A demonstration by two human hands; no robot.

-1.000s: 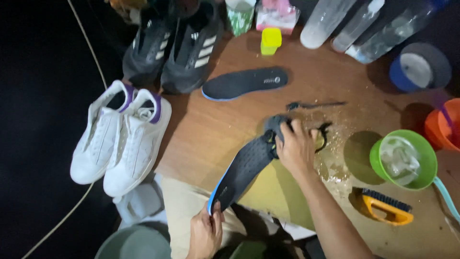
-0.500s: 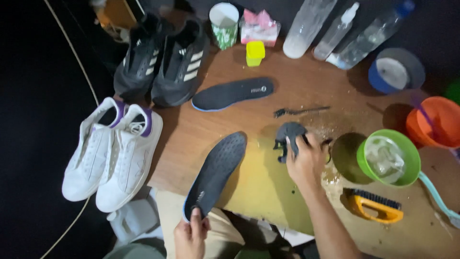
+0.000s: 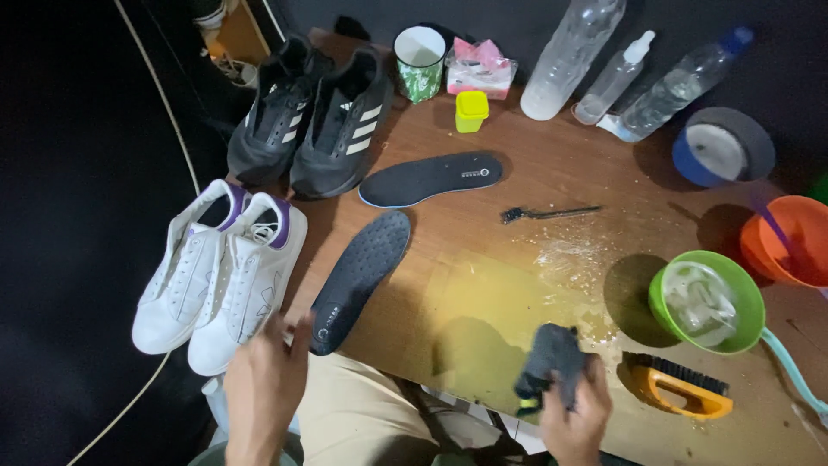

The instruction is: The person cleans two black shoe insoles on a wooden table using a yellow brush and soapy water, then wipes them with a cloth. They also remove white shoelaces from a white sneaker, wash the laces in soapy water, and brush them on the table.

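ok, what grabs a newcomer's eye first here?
Probably the two dark insoles lying mid-table, the nearer one by the left hand. Next, the right hand gripping a dark cloth at the near edge. Then the white sneakers on the left and the green bowl on the right.

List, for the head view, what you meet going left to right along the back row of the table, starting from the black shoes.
Black shoes → white mug → pink packet → large clear bottle → small spray bottle → lying bottle with blue cap → blue bowl.
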